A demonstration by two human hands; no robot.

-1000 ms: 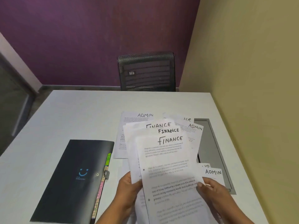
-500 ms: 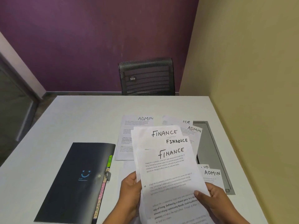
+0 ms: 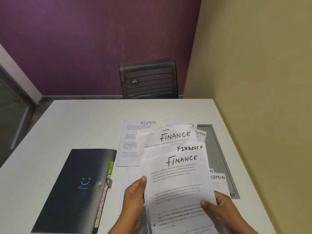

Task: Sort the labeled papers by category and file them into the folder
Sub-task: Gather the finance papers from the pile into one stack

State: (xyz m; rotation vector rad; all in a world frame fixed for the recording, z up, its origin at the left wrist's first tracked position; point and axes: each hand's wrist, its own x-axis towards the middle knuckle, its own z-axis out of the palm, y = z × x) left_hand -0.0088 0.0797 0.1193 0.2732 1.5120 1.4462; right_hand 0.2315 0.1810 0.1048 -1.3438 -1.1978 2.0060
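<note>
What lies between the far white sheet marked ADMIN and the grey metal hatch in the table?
Head view: the top of the fanned white FINANCE sheets, over partly hidden white sheets, one showing MIN.

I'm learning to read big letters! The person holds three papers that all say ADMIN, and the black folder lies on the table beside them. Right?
Not quite. In the head view, the three papers held by the left hand and right hand all say FINANCE, not ADMIN. The black folder does lie on the table beside them.
</note>
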